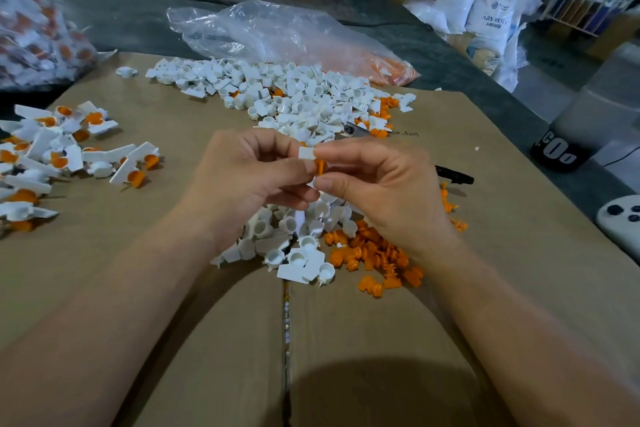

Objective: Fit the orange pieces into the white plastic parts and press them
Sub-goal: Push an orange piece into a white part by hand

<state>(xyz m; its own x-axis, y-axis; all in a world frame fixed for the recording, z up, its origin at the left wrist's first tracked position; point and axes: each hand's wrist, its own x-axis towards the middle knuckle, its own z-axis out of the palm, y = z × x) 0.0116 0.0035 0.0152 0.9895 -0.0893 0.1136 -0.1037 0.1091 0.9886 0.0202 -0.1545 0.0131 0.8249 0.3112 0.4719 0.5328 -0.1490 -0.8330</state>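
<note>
Head view: I see the left hand [249, 180] and right hand [384, 194] meeting, both sets of fingers pinched on one white part [306, 153] with an orange piece [320, 166] under it; spare orange pieces [375, 255] lie at 5 o'clock, spare white parts [294, 97] at 12

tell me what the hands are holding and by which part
The left hand and right hand both pinch one white plastic part by its sides, an orange piece showing between their thumbs.
</note>
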